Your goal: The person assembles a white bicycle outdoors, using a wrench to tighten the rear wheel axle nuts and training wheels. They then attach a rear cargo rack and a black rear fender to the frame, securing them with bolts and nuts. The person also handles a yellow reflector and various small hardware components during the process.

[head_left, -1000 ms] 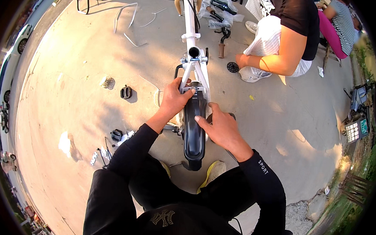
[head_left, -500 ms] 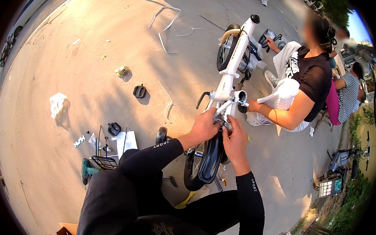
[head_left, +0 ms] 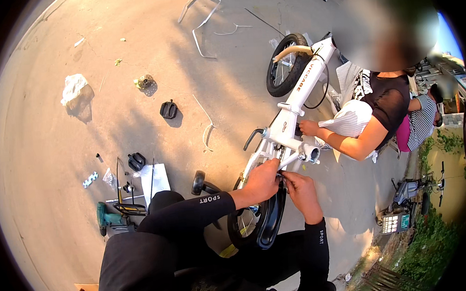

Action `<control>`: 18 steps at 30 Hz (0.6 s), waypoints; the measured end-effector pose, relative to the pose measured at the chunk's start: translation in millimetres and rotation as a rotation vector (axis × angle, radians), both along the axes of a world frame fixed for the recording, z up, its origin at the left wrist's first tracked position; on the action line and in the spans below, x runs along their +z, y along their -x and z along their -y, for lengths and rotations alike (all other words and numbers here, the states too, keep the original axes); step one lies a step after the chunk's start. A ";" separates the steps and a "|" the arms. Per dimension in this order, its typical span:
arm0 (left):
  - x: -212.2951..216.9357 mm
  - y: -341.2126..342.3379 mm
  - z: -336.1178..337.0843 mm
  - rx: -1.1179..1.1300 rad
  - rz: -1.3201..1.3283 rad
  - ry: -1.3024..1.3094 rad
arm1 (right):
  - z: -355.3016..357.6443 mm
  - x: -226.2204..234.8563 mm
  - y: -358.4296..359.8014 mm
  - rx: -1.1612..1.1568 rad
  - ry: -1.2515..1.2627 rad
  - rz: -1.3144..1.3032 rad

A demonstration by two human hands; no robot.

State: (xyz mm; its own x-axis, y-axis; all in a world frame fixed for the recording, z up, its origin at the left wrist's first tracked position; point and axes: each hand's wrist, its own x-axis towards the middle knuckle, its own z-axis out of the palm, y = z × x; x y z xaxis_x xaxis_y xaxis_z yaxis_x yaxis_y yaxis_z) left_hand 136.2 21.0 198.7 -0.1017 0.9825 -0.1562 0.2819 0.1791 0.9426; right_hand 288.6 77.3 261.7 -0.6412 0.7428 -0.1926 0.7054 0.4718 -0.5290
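Note:
A white child's bicycle frame (head_left: 293, 101) lies tilted before me, its seat tube open at the near end. Behind that tube, at the front of the black mudguard (head_left: 271, 222) over the rear wheel (head_left: 242, 228), both hands meet. My left hand (head_left: 263, 181) is closed against the rear tubes, its fingertips hidden. With thumb and fingers pinched together, my right hand (head_left: 303, 195) holds a small part at the mudguard's front end, too small to make out. A stabiliser wheel (head_left: 198, 182) sits beside the rear wheel. Another person's hand (head_left: 309, 127) touches the frame near the crank.
To the left lie black pedals (head_left: 168, 110), a green power drill (head_left: 109, 218), a black rack (head_left: 129, 208), a white sheet (head_left: 155, 181), a spanner (head_left: 90, 179) and a plastic bag (head_left: 75, 90). A person (head_left: 384, 97) sits close on the right. The front wheel (head_left: 286, 65) points away.
The bicycle's front end has swung to the right and nearer, the front wheel turning. The other person has leaned in closer. Both my hands have shifted slightly lower, still at the mudguard's front.

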 end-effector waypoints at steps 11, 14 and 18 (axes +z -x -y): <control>2.5 18.8 -2.6 -0.013 0.010 -0.013 | 9.5 -13.2 18.4 0.047 -0.310 0.125; 4.4 17.3 -2.0 -0.004 -0.037 -0.013 | 10.7 -16.0 16.1 0.042 -0.341 0.067; 6.3 16.4 0.3 0.006 -0.114 -0.018 | 7.2 -17.7 11.6 0.038 -0.282 0.004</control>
